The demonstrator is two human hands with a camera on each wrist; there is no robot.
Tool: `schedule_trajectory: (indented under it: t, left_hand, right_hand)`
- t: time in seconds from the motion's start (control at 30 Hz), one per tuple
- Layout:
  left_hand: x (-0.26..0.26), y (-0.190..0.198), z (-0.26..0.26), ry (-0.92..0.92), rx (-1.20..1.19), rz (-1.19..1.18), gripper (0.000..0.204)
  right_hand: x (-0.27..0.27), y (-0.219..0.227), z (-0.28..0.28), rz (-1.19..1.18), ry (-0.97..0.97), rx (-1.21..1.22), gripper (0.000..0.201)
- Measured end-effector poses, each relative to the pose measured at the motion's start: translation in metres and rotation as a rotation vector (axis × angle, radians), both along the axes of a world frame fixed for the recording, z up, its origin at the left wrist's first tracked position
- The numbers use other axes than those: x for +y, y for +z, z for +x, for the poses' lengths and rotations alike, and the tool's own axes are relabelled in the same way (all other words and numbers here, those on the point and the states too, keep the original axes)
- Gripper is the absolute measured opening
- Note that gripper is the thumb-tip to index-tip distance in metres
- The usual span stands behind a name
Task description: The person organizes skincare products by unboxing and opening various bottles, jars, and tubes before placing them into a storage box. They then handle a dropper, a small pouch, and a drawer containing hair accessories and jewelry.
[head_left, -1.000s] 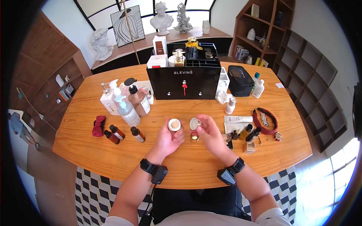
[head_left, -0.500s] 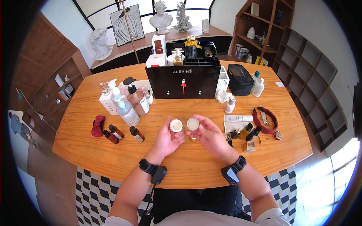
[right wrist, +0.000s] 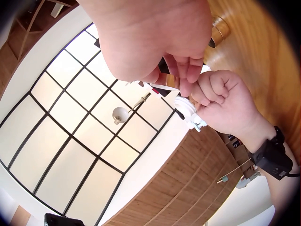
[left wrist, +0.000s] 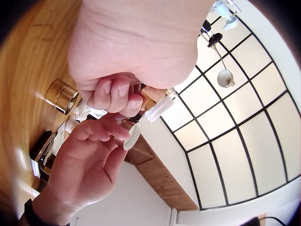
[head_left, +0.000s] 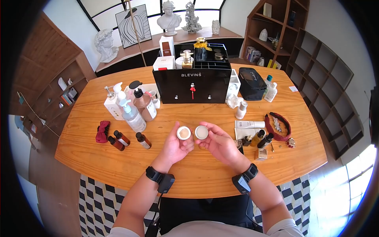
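My left hand [head_left: 173, 148] grips a small white cream jar [head_left: 183, 133] with its mouth turned up, showing beige cream inside. Just to its right, my right hand [head_left: 222, 147] pinches the jar's round lid [head_left: 201, 132] by the rim, its pale inner face turned up toward the head camera. Jar and lid are held side by side above the table. The left wrist view shows the lid [left wrist: 133, 136] edge-on at the right fingertips, near the jar [left wrist: 160, 109]. A gold round container [left wrist: 61, 96] stands on the table below the hands.
Pump bottles [head_left: 135, 118], small brown bottles [head_left: 143, 140] and a red bow [head_left: 103, 132] stand left. A black cosmetics organizer [head_left: 192, 89] is behind. To the right are a white tube [head_left: 249, 125], dark-capped bottles [head_left: 265, 140], a headband [head_left: 287, 125] and a black case [head_left: 252, 85].
The right hand has brought the lid slightly left, closer to the jar, and turned its inner face more toward the head camera. The left hand has barely moved.
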State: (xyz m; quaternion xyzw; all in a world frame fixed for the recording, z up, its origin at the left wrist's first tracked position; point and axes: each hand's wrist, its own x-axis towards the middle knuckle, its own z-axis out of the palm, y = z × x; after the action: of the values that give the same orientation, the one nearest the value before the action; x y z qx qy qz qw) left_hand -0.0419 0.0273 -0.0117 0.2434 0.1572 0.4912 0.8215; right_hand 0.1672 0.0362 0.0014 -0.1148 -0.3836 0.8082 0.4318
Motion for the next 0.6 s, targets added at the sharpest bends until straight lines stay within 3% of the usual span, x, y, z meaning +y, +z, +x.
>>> schedule_trajectory:
  t: [0.6]
  left_hand:
    - [-0.0047,0.0053,0.0047,0.096,0.062,0.03,0.05]
  right_hand:
    - [-0.0011,0.0016,-0.0006,0.023,0.013,-0.02,0.043]
